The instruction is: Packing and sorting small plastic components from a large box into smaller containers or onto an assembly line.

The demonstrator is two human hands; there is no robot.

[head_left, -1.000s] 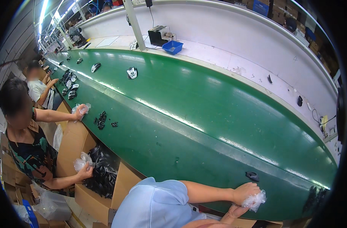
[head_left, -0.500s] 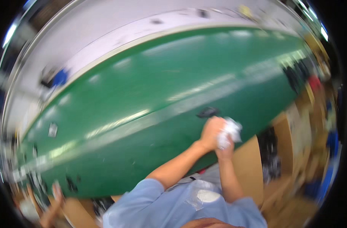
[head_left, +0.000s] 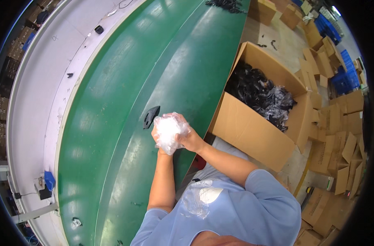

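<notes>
A crumpled bundle of clear plastic film (head_left: 167,131) is held over the near side of a long green work surface (head_left: 113,102). My right hand (head_left: 190,139) is closed on its right side, thumb pressed into the film. Against its left side is my left hand (head_left: 156,134), fingers closed round it and partly hidden behind the film. Whether anything is inside the bundle, I cannot tell. Just beyond my left hand, a dark curved plastic piece (head_left: 151,116) with a slot in it lies on the green surface.
To the right, an opened cardboard box (head_left: 252,135) holds dark pieces and clear film wrapping. More dark pieces (head_left: 226,5) lie at the green surface's far end. A white ledge (head_left: 52,82) runs along the left. Cartons (head_left: 330,151) and blue crates (head_left: 346,76) fill the right side.
My view has swung to the right, bringing the filled cardboard box into full sight. Both hands still hold the film bundle, close to the dark piece. The other person's hands have left the picture.
</notes>
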